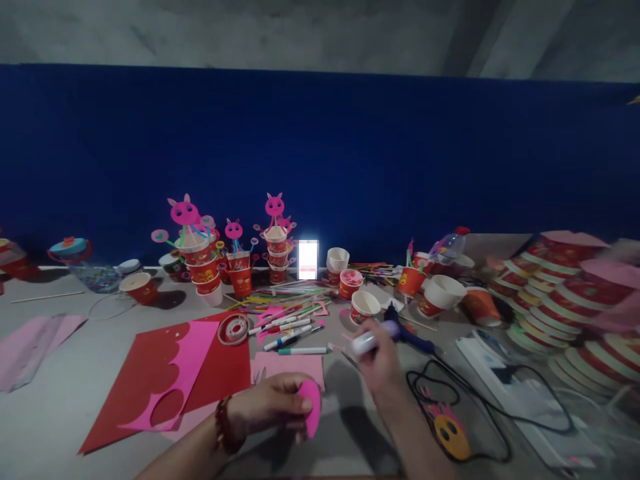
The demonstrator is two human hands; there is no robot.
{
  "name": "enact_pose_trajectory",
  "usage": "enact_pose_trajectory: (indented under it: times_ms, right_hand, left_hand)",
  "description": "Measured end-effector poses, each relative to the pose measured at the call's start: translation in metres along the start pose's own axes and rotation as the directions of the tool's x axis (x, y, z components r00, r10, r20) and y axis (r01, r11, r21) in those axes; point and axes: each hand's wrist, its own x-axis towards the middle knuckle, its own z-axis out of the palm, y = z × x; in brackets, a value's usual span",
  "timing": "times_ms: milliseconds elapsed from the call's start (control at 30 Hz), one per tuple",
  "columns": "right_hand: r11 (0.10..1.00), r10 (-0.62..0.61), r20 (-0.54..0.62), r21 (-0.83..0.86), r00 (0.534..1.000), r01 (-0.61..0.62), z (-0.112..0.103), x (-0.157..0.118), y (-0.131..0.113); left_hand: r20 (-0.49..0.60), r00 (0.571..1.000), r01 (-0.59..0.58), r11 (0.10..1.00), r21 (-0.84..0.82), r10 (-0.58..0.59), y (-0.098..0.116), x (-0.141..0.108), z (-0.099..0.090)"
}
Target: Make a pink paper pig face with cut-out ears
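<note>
My left hand [281,407], with a beaded bracelet at the wrist, pinches a small bright pink paper piece [313,408] with a rounded outline, low in the middle. To its right, my right hand [381,363] is closed around a white and purple tube-shaped item [367,341], blurred by motion. Just beyond that hand stands a red and white paper cup [365,307]. Pale pink paper [290,367] lies behind my left hand. On the left, cut bright pink paper [193,363] rests on a red sheet [120,393].
Markers [295,337] and a tape roll [234,329] lie mid-table. Decorated cup stacks [203,270] stand behind. A dark blue glue gun [413,339], black cable [480,400], orange face cutout [451,437] and tall cup stacks [565,300] are at right.
</note>
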Motion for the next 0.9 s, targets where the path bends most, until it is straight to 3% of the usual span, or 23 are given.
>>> enact_pose_trajectory:
  times_ms: [33,133,167,233,367,500,700,900]
  right_hand:
    - [1.000,-0.025,-0.058,0.012,0.998,0.026,-0.011,0.005,-0.008]
    - [0.997,-0.067,-0.167,0.023,0.984,0.071,-0.030,0.006,-0.022]
    - [0.998,-0.061,-0.158,0.011,0.986,0.063,-0.030,0.001,-0.021]
    - [0.997,0.015,-0.004,-0.074,1.000,-0.015,-0.020,-0.012,-0.013]
    - [0.982,-0.053,0.034,-0.181,0.998,0.059,0.003,-0.035,0.010]
    - [0.969,-0.142,0.066,-0.194,0.988,0.152,0.011,-0.039,0.021]
    - [0.926,-0.257,0.159,-0.242,0.953,0.290,0.013,-0.040,0.021]
    - [0.880,-0.246,0.266,-0.342,0.932,0.330,0.008,-0.043,0.030]
  left_hand:
    - [-0.015,1.000,-0.018,1.000,0.014,0.018,-0.001,-0.003,-0.001]
    - [-0.162,0.968,-0.137,0.945,0.296,0.191,0.000,0.001,-0.007]
    - [-0.215,0.944,-0.160,0.916,0.369,0.251,0.001,0.006,-0.010]
    - [-0.273,0.896,-0.192,0.859,0.474,0.351,0.000,0.018,-0.014]
    - [-0.242,0.842,-0.264,0.758,0.596,0.483,-0.003,0.032,-0.013]
    - [-0.156,0.866,-0.284,0.725,0.628,0.475,-0.003,0.027,-0.001]
    - [-0.163,0.863,-0.334,0.783,0.524,0.478,-0.011,0.027,0.002]
    - [-0.351,0.896,-0.268,0.962,0.058,0.271,-0.034,0.034,-0.004]
